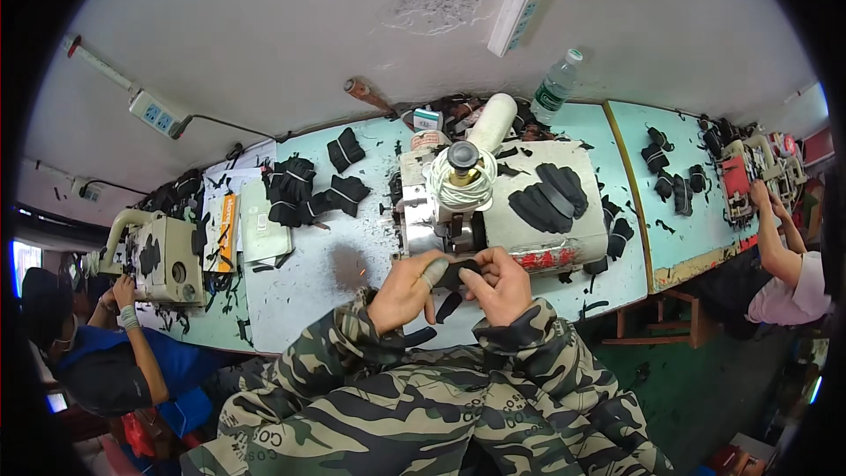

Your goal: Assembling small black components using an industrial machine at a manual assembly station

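Observation:
Both my hands meet at the front edge of a beige bench machine (551,163). A small black flat piece (453,277) is pinched between them; its exact kind is unclear. My left hand (408,293) grips its left end, with a pale covering on the thumb. My right hand (502,289) has thumb and fingers closed on the right end. Just below lie a black strip (448,307) and a curved black strip (420,337) on the table. On the machine's flat top rests a fanned group of black pieces (548,200). A pale coiled cord (460,181) wraps round the machine's upright post.
Banded black bundles (291,187) lie on the table (370,154) to the left, beside a pale booklet (266,227). A water bottle (557,86) stands behind the machine. Co-workers sit at similar machines: a left one (159,256) and a right one (758,172).

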### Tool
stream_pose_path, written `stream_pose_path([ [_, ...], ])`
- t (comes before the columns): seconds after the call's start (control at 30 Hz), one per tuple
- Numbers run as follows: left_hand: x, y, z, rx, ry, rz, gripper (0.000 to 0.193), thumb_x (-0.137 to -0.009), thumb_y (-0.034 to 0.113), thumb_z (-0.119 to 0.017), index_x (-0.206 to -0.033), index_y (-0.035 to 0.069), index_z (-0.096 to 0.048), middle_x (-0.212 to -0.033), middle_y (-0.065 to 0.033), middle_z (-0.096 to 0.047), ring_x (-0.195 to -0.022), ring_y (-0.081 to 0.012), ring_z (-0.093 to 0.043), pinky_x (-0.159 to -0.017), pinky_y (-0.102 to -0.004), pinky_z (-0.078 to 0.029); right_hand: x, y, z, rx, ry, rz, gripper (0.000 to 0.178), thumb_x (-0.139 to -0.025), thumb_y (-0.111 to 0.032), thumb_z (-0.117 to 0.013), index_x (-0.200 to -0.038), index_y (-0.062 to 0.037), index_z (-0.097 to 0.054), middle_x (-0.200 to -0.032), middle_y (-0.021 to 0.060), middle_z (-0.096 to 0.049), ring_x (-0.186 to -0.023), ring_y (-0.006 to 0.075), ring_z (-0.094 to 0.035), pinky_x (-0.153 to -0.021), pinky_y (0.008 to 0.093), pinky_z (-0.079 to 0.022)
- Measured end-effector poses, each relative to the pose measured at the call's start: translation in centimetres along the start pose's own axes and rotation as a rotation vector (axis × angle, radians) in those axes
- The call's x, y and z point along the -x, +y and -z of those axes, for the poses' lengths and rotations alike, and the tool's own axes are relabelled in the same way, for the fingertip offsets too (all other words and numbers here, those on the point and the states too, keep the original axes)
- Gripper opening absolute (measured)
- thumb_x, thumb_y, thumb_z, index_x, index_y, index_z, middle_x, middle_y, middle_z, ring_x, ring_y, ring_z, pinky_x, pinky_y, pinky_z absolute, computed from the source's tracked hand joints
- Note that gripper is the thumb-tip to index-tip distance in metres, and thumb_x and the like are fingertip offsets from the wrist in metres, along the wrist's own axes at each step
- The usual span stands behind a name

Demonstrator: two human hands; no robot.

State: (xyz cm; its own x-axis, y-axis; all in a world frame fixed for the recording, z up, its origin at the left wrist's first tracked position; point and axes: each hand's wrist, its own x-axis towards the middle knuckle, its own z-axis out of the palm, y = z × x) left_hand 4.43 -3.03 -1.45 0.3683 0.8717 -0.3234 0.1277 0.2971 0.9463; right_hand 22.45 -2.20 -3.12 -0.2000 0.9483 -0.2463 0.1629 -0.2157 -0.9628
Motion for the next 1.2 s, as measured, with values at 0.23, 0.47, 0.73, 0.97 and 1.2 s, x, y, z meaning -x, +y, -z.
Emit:
stream_pose_path([
  [0.23, -2.1, 1.6, 4.8, 0.192, -0.255, 0.362, 0.040, -0.100, 0.031, -0.035, -0.115, -0.002, -0.049, -0.084, -0.0149, -0.066, -0.041, -0.0157, -0.058, -0.032, -0.0194, -0.037, -2.9, 0.4, -0.3, -0.066, -0.156, -0.175, 0.020, -0.086, -0.014, -0.062, -0.086, 0.0054, -0.059, -0.060, 0.0071, -0.061, -0.048, 0.0106, -0.058, -0.042, 0.0245, -0.041],
  [0.47, -5.0, 3.0, 7.7, -0.027, -0.331, 0.638, 0.028, -0.096, 0.021, -0.039, -0.103, 0.001, -0.058, -0.071, -0.0119, -0.067, -0.036, -0.0102, -0.052, -0.030, -0.0193, -0.033, -4.5, -0.2, -0.2, 0.170, -0.250, -0.160, 0.025, -0.086, -0.020, -0.061, -0.080, 0.0035, -0.065, -0.058, 0.0102, -0.062, -0.046, 0.0161, -0.060, -0.045, 0.0268, -0.046],
  [0.73, -8.5, 3.3, 8.9, -0.224, -0.466, 0.595, 0.026, -0.095, 0.019, -0.040, -0.099, 0.002, -0.060, -0.069, -0.0108, -0.067, -0.038, -0.0081, -0.052, -0.031, -0.0184, -0.034, -6.2, -0.7, 3.3, 0.500, -0.092, 0.168, 0.022, -0.078, -0.009, -0.065, -0.094, 0.0050, -0.063, -0.073, 0.0149, -0.066, -0.062, 0.0176, -0.065, -0.059, 0.0284, -0.050],
  [0.97, -7.9, 2.8, 9.0, -0.204, -0.290, 0.595, 0.030, -0.096, 0.020, -0.039, -0.104, -0.001, -0.058, -0.071, -0.0102, -0.068, -0.040, -0.0119, -0.058, -0.031, -0.0185, -0.037, -7.5, -1.4, 6.1, 0.505, -0.222, 0.100, 0.017, -0.075, -0.012, -0.064, -0.089, -0.0022, -0.066, -0.079, 0.0166, -0.065, -0.074, 0.0314, -0.064, -0.070, 0.0368, -0.050],
  [1.2, -8.4, 4.1, 7.9, -0.122, -0.376, 0.602, 0.030, -0.097, 0.021, -0.039, -0.110, -0.002, -0.054, -0.074, -0.0123, -0.067, -0.048, -0.0151, -0.063, -0.032, -0.0184, -0.039, -7.7, -0.6, 4.7, 0.490, -0.208, 0.316, 0.018, -0.074, -0.010, -0.064, -0.089, -0.0012, -0.066, -0.088, 0.0172, -0.064, -0.080, 0.0326, -0.063, -0.072, 0.0377, -0.049],
])
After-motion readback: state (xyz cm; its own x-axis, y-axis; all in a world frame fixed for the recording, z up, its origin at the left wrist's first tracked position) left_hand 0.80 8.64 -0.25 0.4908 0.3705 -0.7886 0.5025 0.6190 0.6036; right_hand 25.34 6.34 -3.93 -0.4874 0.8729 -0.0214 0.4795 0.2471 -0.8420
